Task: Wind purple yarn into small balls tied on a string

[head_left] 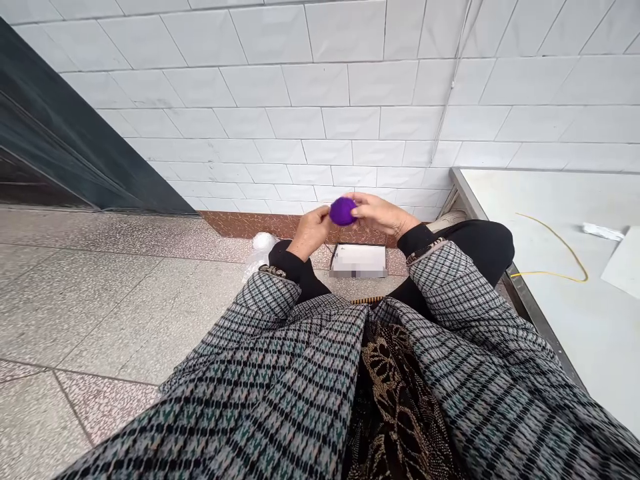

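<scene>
A small, round purple ball (343, 211) with a fuzzy-looking surface is held up in front of me, above my knees. My right hand (376, 213) grips it from the right, thumb on the near face and fingers behind. At its left edge, my left hand (313, 230) is closed in a pinch against the ball. Whether a thread or other small part lies between the left fingertips is too small to tell. Below my hands, a shallow white box (359, 260) with dark edges rests on the floor near the wall.
Left of my knees, a clear plastic bag (257, 257) holds something white on the floor. A white table (555, 320) with a metal edge stands close on my right, bearing a yellow cord (575, 257) and a folded white piece (603, 231). The tiled wall (300, 123) rises ahead.
</scene>
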{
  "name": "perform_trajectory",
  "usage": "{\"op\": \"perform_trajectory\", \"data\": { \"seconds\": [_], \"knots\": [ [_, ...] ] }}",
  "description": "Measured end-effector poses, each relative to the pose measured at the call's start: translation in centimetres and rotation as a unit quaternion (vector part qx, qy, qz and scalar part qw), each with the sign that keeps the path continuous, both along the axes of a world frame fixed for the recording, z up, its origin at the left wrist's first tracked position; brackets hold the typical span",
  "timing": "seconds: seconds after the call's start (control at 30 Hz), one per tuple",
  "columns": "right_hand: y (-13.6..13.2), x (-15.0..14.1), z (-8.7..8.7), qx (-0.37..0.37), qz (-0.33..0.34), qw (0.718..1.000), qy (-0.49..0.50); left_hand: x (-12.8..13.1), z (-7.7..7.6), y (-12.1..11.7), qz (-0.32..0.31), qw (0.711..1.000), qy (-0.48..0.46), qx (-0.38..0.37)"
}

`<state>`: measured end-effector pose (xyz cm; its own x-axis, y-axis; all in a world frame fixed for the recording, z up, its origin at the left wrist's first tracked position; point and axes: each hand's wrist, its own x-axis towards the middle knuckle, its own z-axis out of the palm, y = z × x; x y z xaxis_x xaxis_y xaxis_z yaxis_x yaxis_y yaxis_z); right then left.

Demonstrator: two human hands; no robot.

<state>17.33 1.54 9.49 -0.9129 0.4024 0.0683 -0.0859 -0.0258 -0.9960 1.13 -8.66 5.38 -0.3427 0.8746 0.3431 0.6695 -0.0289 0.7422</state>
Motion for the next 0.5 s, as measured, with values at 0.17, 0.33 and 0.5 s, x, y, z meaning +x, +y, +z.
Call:
{"op": "perform_trajectory", "data": {
  "seconds": [0.17, 0.33, 0.5],
  "knots": [
    [1.2, -0.7, -0.6, 0.029, -0.194, 0.980, -0.046, 1.9, -0.1, -0.5, -0.171, 0.981, 0.082, -0.042],
    [2.0, -0.8, -1.8, 0.213, -0.158, 0.949, -0.170, 1.9, 1.9, -1.2, -0.167, 0.977, 0.134, -0.001],
    [0.4, 0.5, -1.4, 0.134, 0.068, 0.979, -0.137, 0.3, 2.8, -1.2, -0.074, 0.988, 0.129, 0.048]
  ]
}}
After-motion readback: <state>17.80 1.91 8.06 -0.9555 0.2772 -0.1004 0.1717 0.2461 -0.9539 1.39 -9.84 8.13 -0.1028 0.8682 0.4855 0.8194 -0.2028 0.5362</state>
